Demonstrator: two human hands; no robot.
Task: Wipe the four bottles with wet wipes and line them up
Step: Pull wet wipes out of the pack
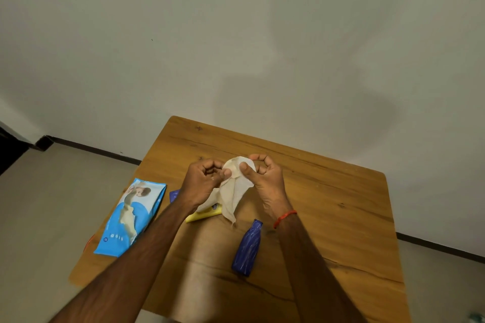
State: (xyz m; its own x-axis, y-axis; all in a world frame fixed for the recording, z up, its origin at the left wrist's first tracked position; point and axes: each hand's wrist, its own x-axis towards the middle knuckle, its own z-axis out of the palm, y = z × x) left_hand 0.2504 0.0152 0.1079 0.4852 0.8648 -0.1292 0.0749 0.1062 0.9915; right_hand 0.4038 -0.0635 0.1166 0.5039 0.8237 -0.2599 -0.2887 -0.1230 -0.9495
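Observation:
Above the wooden table [328, 204], my left hand [202, 181] and my right hand [265, 176] both pinch the top of a white wet wipe [235, 191], which hangs down between them. A dark blue bottle [248, 248] lies on its side near my right forearm. A yellow bottle [203, 215] lies under the wipe, partly hidden by my left wrist. Another blue object [173, 194] peeks out behind my left forearm; I cannot tell what it is.
A light blue wet-wipe pack [131, 217] lies at the table's left edge, with a wipe sticking out of its opening. Something orange [89, 242] shows under the pack's near corner. A plain wall stands right behind the table. The floor lies to the left.

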